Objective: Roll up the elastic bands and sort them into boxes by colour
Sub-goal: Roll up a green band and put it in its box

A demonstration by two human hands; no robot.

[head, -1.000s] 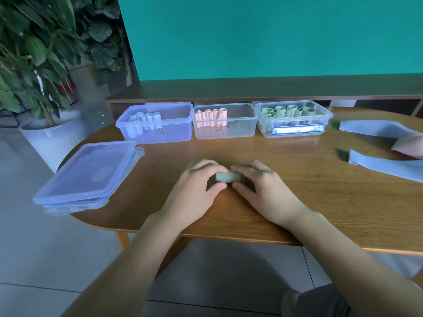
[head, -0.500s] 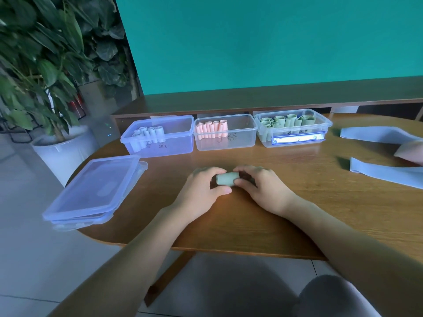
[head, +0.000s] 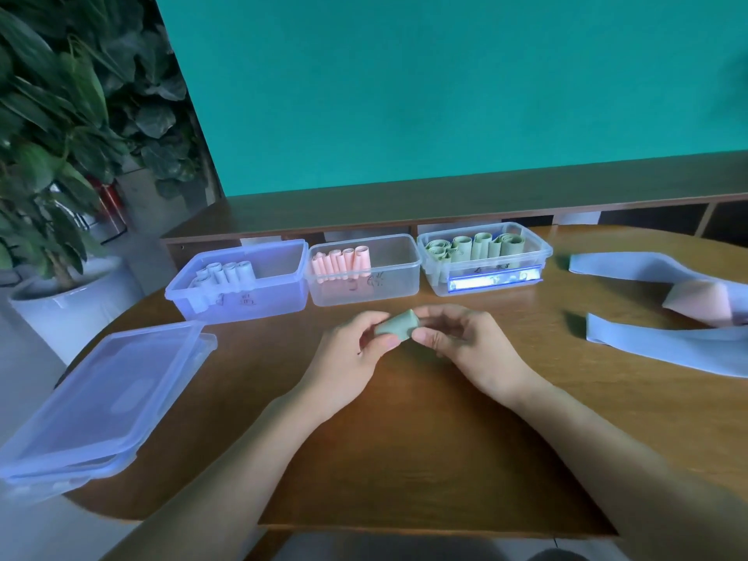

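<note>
Green roll (head: 396, 329) — lids (head: 101, 398) well left.

A flat teal wall (head: 445, 87) fills the back of the room. Below it runs a long, low wooden shelf unit (head: 445, 204) with dark open compartments. In front stands the rounded wooden desk (head: 404, 439). To the left, a large leafy plant (head: 60, 127) grows from a white pot (head: 60, 301) on a pale tiled floor (head: 28, 358).

Left hand (head: 351, 350): bare, no ring or watch seen.
Right hand (head: 465, 344): bare, nothing worn.
Forearms: uncovered, no sleeves shown.
</note>
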